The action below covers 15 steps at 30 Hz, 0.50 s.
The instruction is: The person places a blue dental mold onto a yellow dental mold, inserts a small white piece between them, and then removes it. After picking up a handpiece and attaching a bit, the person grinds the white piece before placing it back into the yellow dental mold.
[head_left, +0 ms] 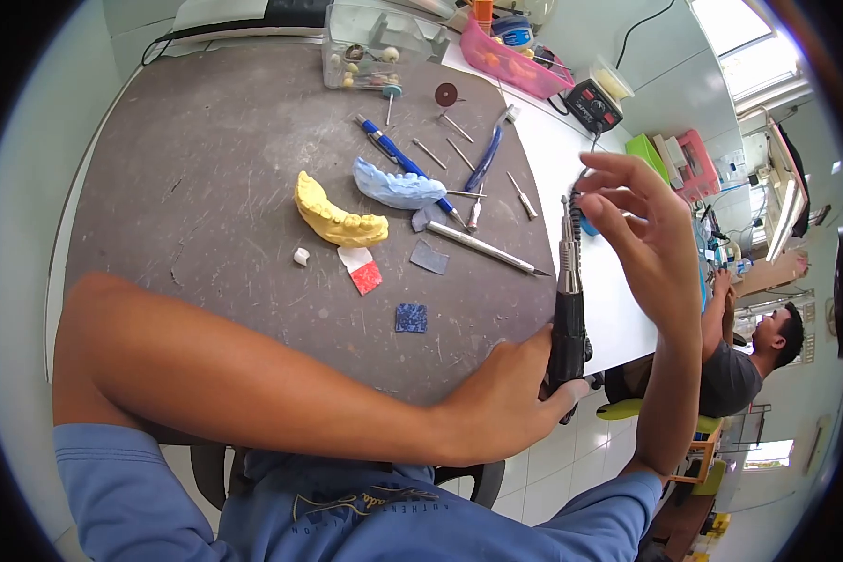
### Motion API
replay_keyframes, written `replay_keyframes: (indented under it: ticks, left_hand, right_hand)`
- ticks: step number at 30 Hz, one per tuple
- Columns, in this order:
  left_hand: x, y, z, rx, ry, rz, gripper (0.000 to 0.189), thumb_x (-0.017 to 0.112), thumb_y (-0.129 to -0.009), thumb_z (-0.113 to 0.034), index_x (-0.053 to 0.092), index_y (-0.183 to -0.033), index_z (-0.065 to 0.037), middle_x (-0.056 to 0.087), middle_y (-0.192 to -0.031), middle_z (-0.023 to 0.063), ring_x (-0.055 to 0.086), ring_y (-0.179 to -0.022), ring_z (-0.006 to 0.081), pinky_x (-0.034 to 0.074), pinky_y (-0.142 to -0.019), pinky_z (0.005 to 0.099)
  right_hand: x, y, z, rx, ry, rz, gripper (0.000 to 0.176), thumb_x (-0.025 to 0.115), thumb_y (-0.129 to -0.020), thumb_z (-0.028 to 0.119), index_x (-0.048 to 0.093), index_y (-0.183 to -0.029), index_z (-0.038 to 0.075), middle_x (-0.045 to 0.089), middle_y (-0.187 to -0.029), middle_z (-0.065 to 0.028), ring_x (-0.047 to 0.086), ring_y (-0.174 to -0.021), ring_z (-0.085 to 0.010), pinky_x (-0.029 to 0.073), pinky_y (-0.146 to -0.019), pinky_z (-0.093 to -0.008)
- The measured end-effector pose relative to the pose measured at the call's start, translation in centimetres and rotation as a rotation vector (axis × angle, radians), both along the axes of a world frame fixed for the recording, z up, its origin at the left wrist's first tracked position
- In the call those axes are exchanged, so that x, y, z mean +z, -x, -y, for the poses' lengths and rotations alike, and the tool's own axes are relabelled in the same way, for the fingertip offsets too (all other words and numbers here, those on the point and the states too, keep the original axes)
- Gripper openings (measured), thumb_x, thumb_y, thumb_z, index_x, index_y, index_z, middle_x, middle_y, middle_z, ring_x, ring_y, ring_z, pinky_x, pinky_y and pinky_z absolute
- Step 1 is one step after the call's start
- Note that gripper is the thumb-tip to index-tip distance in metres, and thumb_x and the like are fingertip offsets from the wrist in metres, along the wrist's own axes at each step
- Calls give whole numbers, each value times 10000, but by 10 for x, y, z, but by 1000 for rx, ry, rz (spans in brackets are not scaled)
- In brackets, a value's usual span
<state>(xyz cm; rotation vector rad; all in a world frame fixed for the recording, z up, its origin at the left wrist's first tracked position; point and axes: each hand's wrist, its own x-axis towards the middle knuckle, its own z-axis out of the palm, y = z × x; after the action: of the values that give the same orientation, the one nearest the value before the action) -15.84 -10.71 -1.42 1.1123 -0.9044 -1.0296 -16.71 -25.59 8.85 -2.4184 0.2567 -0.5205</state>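
Head: left grip [508, 398] around cylindrical, metal-nosed handpiece [568, 323].

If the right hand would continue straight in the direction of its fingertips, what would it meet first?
Probably the slim metal tip of the black handpiece, which the left hand holds: in the picture it lies just beside the right hand. Depth is unclear, so the fingers could also pass it.

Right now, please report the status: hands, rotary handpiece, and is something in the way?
Left hand gripping rotary handpiece. Right hand open beside its bur, touch unclear. Possibly in the way: silver pointed tool lying nearby on the worktop.
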Motion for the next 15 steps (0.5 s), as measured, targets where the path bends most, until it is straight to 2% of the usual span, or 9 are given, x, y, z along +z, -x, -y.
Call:
replay_keyframes:
  ticks: [2, 4, 7, 9, 13, 15]
  left_hand:
    - [-2, 2, 1, 62, 69, -36, 342, 620, -861, -153, 483, -1099, 52, 637, -787, 237, 641, -756, 416, 481, -712, 473]
    - [-2, 1, 2, 68, 55, -30, 343, 617, -863, -151, 481, -1098, 59, 637, -796, 243, 640, -763, 419, 483, -718, 471]
    - [0, -3, 2, 15, -3, -13, 346, 614, -867, -150, 478, -1094, 73, 637, -812, 256, 639, -785, 426, 486, -735, 470]
    - [0, -3, 2, -45, -55, -1, 347, 613, -869, -150, 477, -1092, 79, 636, -821, 262, 639, -800, 430, 487, -746, 470]
    - [-5, 3, 4, 26, 3, -64, 360, 618, -874, -146, 466, -1099, 91, 636, -866, 274, 641, -861, 431, 487, -782, 459]
    - [-6, 4, 2, 72, 34, -72, 367, 621, -873, -141, 462, -1111, 89, 637, -884, 276, 640, -886, 429, 487, -793, 455]
  right_hand:
    - [5, 14, 1, -60, 341, -105, 305, 726, -838, 299, 660, -900, 8, 652, -745, -54, 631, -670, -127, 495, -601, -263]
    - [10, 27, -11, -59, 482, -287, 418, 766, -775, 395, 598, -688, 22, 571, -627, -42, 536, -540, -145, 393, -498, -285]
    - [7, 41, -31, -45, 548, -381, 465, 788, -729, 436, 582, -668, 24, 526, -585, -33, 507, -504, -154, 383, -488, -305]
    - [2, 47, -40, -112, 604, -385, 438, 806, -717, 388, 570, -652, 25, 502, -573, -36, 493, -490, -147, 375, -485, -307]
    - [0, 51, -43, -126, 602, -336, 349, 794, -733, 274, 583, -672, 2, 528, -587, -50, 482, -477, -140, 372, -475, -299]
    - [-3, 52, -34, -44, 354, -290, 233, 751, -749, 174, 624, -731, -21, 542, -601, -54, 471, -479, -113, 355, -463, -273]
